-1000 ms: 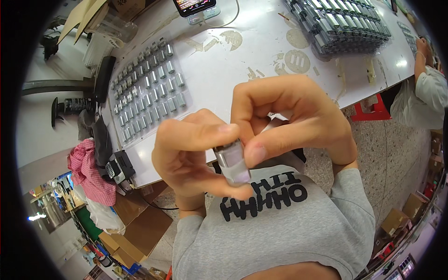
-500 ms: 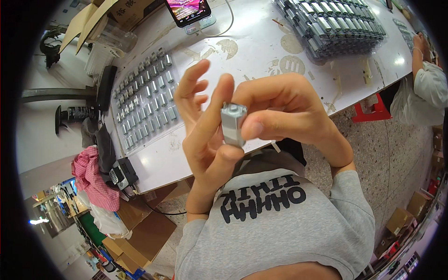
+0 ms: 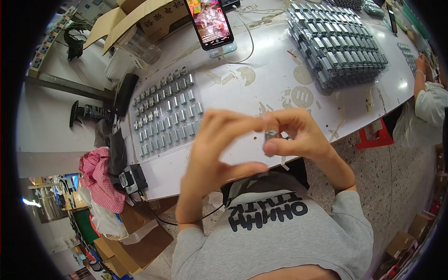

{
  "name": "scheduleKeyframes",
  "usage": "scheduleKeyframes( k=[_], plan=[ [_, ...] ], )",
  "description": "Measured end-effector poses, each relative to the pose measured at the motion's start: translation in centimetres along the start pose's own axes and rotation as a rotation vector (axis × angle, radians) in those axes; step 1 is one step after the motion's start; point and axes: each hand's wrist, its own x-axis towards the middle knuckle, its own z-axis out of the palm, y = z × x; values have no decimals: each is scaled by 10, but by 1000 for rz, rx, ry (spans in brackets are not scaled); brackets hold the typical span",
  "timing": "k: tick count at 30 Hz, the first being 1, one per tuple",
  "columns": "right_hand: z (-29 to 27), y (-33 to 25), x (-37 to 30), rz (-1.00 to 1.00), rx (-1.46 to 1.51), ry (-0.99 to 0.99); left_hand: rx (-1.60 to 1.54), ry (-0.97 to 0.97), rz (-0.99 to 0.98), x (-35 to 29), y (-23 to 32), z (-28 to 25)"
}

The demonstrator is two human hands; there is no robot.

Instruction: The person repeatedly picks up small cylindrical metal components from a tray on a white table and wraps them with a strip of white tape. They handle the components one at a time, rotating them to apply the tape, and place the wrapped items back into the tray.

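Note:
A small silver electric motor (image 3: 269,135) is pinched between the thumb and bent index finger of my right hand (image 3: 303,135), above the table's near edge. My left hand (image 3: 212,144), slightly blurred, is to its left with thumb and fingers wide apart. The left fingertips reach the motor's top end; I cannot tell whether they touch it. The right fingers hide part of the motor. On the table to the left lies a clear plastic tray (image 3: 169,149) with rows of similar motors.
Stacked trays of motors (image 3: 338,46) stand at the back right. A lit phone (image 3: 212,23) on a stand, with a white cable (image 3: 252,44), is at the back. An open cardboard box (image 3: 161,23) and a black device (image 3: 133,178) are on the left. Another person's arm (image 3: 420,77) shows far right.
My right hand has moved right and lower in view with the motor. My left hand's thumb and fingers have come away from the motor's sides and spread. The view has shifted.

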Motion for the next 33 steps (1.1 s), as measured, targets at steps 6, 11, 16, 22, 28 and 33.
scheduleKeyframes(
  k=[6,11,16,22,28,33],
  plan=[
    [5,13,-20,-49,476,-93,201,154,-235,58,-108,-27],
    [2,20,-31,-126,563,-84,441,-27,-382,86,-161,-17],
    [-1,20,-35,-84,520,-48,480,214,-161,90,-191,-27],
    [0,16,-27,5,407,91,35,256,-80,75,-93,-18],
    [3,27,-18,-26,441,157,-668,442,190,42,54,-39],
    [9,32,-15,-35,455,146,-830,416,296,25,117,-33]
  ],
)
